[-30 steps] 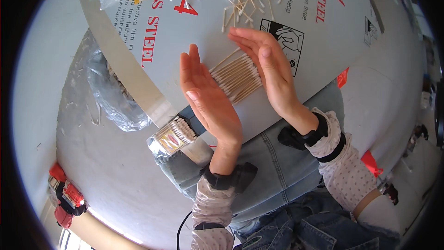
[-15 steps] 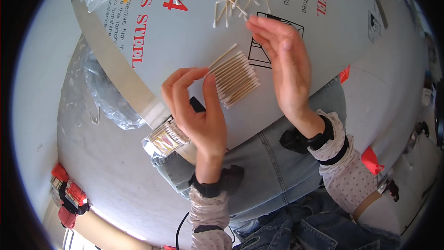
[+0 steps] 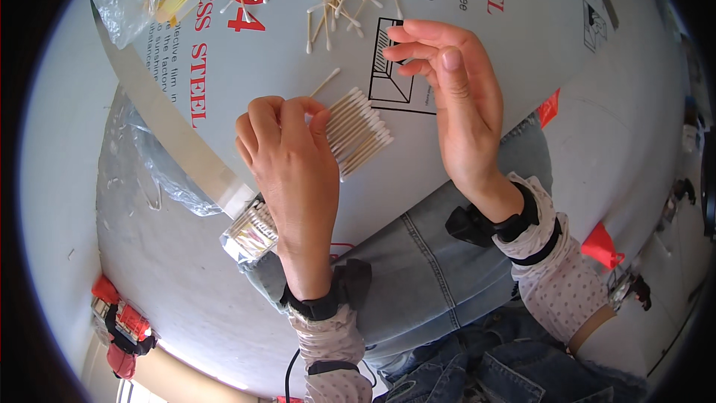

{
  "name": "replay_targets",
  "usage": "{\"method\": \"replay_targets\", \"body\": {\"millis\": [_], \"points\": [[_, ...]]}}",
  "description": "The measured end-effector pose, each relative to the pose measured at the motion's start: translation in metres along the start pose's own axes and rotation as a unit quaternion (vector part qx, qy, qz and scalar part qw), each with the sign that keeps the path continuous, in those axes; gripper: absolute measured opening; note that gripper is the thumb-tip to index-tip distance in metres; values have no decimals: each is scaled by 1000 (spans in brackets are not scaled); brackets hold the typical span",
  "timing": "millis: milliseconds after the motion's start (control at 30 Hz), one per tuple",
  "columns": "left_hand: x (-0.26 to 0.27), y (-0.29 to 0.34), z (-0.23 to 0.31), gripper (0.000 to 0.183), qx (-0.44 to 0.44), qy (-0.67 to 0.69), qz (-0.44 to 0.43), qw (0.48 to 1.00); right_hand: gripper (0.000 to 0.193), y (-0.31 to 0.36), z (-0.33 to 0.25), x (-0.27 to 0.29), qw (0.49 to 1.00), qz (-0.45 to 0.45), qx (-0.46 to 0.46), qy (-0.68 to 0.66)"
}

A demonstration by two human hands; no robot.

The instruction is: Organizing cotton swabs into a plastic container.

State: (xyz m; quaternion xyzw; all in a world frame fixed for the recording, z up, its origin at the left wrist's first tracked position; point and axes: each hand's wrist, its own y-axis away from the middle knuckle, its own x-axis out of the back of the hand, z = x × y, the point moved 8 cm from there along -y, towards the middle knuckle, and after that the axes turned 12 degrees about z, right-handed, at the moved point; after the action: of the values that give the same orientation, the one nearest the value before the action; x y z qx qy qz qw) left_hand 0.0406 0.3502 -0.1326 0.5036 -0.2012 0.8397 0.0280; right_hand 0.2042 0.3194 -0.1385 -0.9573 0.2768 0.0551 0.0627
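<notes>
Cotton swabs lie side by side in a neat row (image 3: 352, 134) on the printed sheet, their right-hand tips lined up unevenly. My left hand (image 3: 287, 153) is at the left ends of this row, its fingers curled in and closed. One single cotton swab (image 3: 325, 82) juts out from under those fingers, slightly apart from the row's upper side; its other end is hidden by the hand. To the right, my right hand (image 3: 466, 97) hovers over the sheet, empty, fingers curved and apart. Farther off lies a loose heap of cotton swabs (image 3: 328, 0).
Beside my left wrist is a clear pack of cotton swabs (image 3: 252, 235). A crumpled plastic bag (image 3: 123, 4) with yellow paper lies at the far left. The sheet (image 3: 298, 52) has a metallic strip (image 3: 179, 116) along its left edge; another plastic bag (image 3: 168, 168) lies beyond.
My left hand has turned palm-down and shifted left, now covering the row's left ends. The right hand's fingers have spread and curled a little. The whole view has shifted slightly.
</notes>
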Motion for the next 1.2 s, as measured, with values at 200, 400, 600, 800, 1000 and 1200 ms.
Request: {"method": "replay_targets", "body": {"millis": [200, 400, 600, 800, 1000, 1200], "points": [[3, 0, -7, 7, 15, 31, 44, 998, 28, 7, 2, -4, 999, 9, -37, -13], [13, 0, 9, 8, 32, 165, 66, 984, 24, 18, 18, -23, 969, -102, -201, -102], [14, 1, -3, 9, 34, 130, 30, 990, 14, -7, 17, 5, 991, -13, -114, -70], [6, 2, -2, 10, 5, 54, -4, 998, 19, -11, 20, 17, 984, 31, -119, -126], [2, 4, 1, 12, -24, 27, -36, 999, 18, -3, 23, 10, 984, 20, -119, -132], [14, 1, -5, 9, 14, 112, 31, 993, 17, 3, 21, -8, 971, -27, -167, -171]]}}
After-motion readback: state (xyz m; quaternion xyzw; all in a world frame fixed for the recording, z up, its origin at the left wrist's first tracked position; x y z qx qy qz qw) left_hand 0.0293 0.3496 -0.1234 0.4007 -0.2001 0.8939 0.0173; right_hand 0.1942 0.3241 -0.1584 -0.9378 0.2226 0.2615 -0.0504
